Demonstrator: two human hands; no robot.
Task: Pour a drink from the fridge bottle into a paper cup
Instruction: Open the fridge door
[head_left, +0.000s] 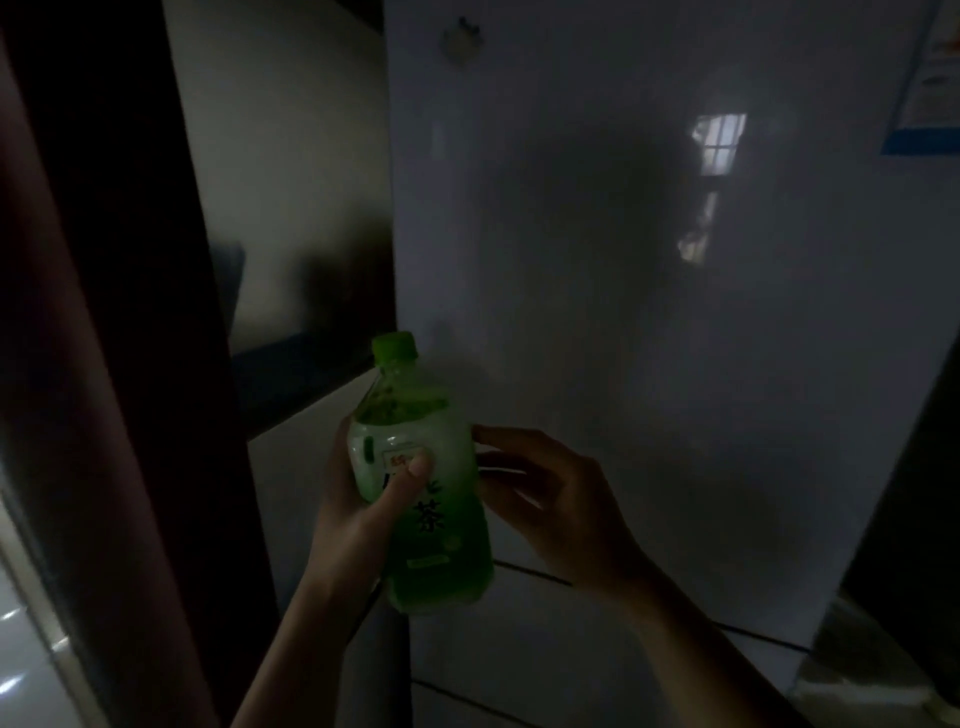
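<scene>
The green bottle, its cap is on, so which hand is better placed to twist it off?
The right hand, probably. It is open beside the bottle, while the left hand is wrapped around the label. The cap stands clear above both.

Very dim room, pale wall (291, 171) at left, dark wooden post (119, 312) beside it, window reflection (719, 143) on a glossy white surface, blue-edged poster (930, 88) top right.

Two bare forearms, no sleeves visible, no watch or bracelet seen at either wrist. The left hand (358, 499) and right hand (550, 499) show no rings or gloves in the dim light.
</scene>
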